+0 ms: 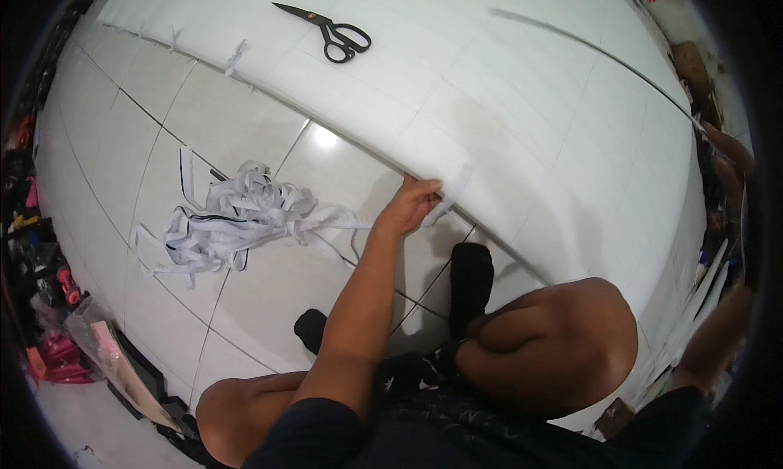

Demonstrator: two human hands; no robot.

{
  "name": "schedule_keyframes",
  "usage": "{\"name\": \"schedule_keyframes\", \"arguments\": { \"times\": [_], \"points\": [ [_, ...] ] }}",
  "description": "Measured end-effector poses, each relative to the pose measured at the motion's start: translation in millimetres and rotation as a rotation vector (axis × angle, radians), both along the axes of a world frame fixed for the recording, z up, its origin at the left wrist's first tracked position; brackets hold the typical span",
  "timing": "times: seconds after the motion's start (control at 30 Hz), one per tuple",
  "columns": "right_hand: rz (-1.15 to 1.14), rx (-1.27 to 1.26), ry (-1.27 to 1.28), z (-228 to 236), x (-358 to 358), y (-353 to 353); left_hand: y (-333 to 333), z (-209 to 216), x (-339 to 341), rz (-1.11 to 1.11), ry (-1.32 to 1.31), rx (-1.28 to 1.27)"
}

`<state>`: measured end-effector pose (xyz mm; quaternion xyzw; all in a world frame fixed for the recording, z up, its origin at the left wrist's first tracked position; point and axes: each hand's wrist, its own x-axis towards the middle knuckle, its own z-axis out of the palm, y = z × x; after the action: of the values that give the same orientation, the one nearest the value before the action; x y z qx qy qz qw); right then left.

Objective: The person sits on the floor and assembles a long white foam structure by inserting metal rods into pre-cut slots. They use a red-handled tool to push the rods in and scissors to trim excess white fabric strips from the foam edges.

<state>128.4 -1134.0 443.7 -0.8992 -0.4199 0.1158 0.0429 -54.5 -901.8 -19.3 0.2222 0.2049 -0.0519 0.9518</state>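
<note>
A large white padded sheet [391, 86], foam-like, is spread over the tiles ahead of me. My left hand [412, 204] pinches its near edge, beside a small pale fabric strip [457, 193] hanging over that edge. At the far right rim my right hand [728, 152], dim and partly cut off, meets the near end of a long thin dark rod [608, 51] that lies across the sheet; its fingers appear closed there. Black-handled scissors [334, 37] rest on the sheet, blades pointing left. Left of my left hand, a tangled heap of white fabric strips [245, 212] with dark edging sits on the tiles.
Glossy tiled floor [245, 322] runs under the sheet. Along the left rim are mixed items, including a clear plastic bag [102, 338] and pink things [61, 359]. More clutter [693, 69] lines the right rim. My feet in black socks [471, 277] stand near the sheet's edge.
</note>
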Motion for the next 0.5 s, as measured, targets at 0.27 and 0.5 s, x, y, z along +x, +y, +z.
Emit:
{"name": "schedule_keyframes", "arguments": {
  "times": [0.27, 0.5],
  "points": [
    [-0.650, 0.575, 0.036, -316.7, -22.7, -63.9, -12.6, -1.7, 20.1, -0.174, 0.086, 0.337],
    [-0.604, 0.382, -0.222, -391.3, -52.3, -27.0, 1.8, -0.4, 26.9, -0.460, 0.182, 1.102]
  ]
}}
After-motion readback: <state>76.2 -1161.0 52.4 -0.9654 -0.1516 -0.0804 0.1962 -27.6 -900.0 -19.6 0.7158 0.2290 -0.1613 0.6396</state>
